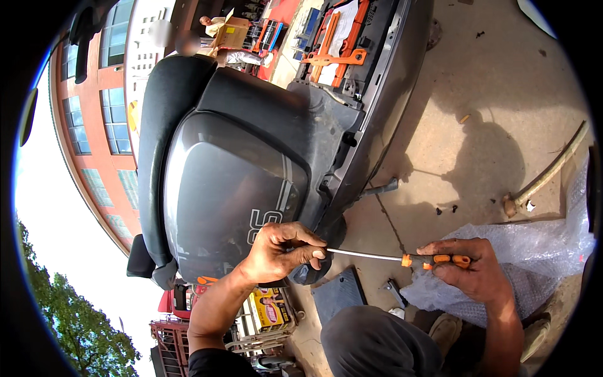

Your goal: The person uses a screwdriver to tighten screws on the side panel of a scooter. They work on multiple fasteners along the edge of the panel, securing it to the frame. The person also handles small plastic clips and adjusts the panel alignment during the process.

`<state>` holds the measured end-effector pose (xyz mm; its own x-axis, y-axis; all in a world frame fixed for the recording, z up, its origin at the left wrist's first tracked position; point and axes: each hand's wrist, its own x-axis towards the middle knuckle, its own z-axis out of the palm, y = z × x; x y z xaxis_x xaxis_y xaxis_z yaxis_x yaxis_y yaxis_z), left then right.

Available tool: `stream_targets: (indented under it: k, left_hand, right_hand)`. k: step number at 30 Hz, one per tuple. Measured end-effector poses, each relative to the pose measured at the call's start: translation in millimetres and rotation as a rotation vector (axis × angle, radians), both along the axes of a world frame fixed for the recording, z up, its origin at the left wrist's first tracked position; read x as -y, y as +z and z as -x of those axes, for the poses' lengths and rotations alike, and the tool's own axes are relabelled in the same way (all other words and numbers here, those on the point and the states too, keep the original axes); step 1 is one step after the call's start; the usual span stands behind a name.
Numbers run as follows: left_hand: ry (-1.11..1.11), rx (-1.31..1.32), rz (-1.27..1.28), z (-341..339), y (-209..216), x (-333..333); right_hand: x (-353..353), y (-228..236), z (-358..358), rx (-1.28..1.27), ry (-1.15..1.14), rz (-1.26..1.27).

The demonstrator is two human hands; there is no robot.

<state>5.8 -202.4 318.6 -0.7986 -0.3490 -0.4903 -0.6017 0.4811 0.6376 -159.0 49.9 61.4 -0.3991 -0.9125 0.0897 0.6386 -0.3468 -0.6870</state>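
My right hand is wrapped round the orange and black handle of a screwdriver, whose thin metal shaft points left. At the far end of that shaft, the thumb and fingers of my left hand pinch closed round the tip. Whether a small screw is also between them is hidden. Just beyond my left hand is the dark grey side panel of a scooter, which has pale markings and stripes. Its black seat runs along the left side of the panel.
Orange frame parts sit in the scooter's open footwell. Crumpled bubble wrap lies by my right arm. A black flat panel rests on the ground near my knee, with small dark pieces farther right. Behind, people stand near a cardboard box.
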Motion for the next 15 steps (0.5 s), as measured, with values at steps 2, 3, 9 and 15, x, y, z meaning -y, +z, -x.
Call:
stream_targets:
  k: [2,3,9,15]
  left_hand:
    - [0.036,0.000,-0.019,-1.4,-1.1,-0.3]
    - [0.055,0.002,-0.027,-1.9,-1.4,-0.3]
    - [0.012,-0.105,0.046,-7.5,9.2,25.5]
    - [0.116,-0.218,0.103,-6.7,-7.8,14.6]
  right_hand:
    - [0.4,4.3,-1.2,0.022,0.003,-0.029]
    - [0.6,3.9,-1.1,-0.025,-0.014,-0.014]
    - [-32.0,-21.0,23.6,0.211,-0.171,-0.018]
    - [-16.5,-23.6,23.4,-0.023,-0.076,-0.256]
